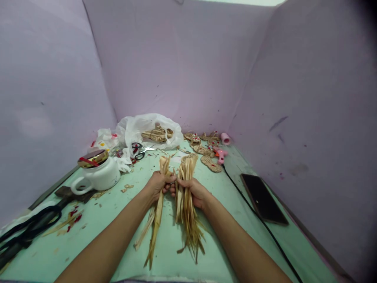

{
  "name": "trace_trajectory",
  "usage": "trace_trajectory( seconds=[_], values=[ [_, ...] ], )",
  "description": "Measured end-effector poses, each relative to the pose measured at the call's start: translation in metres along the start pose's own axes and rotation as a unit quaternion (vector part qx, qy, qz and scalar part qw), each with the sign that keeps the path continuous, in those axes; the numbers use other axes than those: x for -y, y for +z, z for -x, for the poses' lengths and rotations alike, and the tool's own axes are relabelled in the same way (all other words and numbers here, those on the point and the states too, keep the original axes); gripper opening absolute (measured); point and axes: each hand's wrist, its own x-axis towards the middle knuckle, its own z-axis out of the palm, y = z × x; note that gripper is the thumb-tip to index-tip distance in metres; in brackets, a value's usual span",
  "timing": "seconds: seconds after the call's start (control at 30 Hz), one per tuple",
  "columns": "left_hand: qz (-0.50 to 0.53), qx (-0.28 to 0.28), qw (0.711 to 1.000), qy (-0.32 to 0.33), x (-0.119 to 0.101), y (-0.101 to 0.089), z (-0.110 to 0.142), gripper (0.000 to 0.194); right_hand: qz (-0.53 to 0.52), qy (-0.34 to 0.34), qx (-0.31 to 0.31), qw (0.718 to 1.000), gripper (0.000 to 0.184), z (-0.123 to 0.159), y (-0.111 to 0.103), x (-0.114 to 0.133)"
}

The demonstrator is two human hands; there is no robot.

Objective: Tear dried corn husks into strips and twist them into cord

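Note:
My left hand (159, 184) is closed round a few long strips of dried plant fibre (157, 220), which hang down toward the table's front edge. A thicker bundle of dried plant fibre (187, 208) is gripped in my right hand (196, 190), its frayed ends pointing toward me. The fingertips of both hands meet between the two bunches. Just beyond the bundle's top lies a braided oval piece (188, 158), partly covered by it.
Behind are a plastic bag (132, 129) with more fibre, scissors (141, 151) and several braided soles (210, 164). A pink glue gun (220, 155) trails a black cable (250, 208) past a phone (263, 198). At left stand a white mug (103, 175) and black-handled tool (35, 224).

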Motion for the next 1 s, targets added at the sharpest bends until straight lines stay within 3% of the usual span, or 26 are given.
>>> trace_trajectory(
  seconds=[0.1, 0.23, 0.4, 0.63, 0.9, 1.0],
  values=[
    [0.011, 0.0, 1.0, 0.008, 0.001, -0.002, 0.0, 0.021, 0.018, -0.035, -0.006, 0.999, 0.017, 0.0, -0.004, 0.001],
    [0.101, 0.038, 0.994, -0.021, -0.001, -0.006, -0.001, 0.02, 0.011, -0.083, -0.088, 0.993, 0.015, 0.002, -0.004, 0.005],
    [0.152, 0.075, 0.984, -0.062, -0.001, -0.001, -0.002, 0.018, 0.127, -0.136, -0.119, 0.975, 0.02, 0.004, 0.006, 0.0],
    [0.119, 0.092, 0.988, -0.026, 0.005, 0.006, 0.0, 0.021, 0.189, -0.13, -0.147, 0.962, 0.021, 0.004, 0.01, -0.006],
    [0.111, 0.089, 0.99, -0.011, 0.003, 0.012, 0.004, 0.016, 0.184, -0.122, -0.121, 0.968, 0.018, 0.002, 0.007, -0.007],
    [0.115, 0.05, 0.992, -0.014, 0.0, 0.011, 0.004, 0.014, 0.173, -0.137, -0.126, 0.967, 0.016, 0.001, 0.004, -0.004]
  ],
)
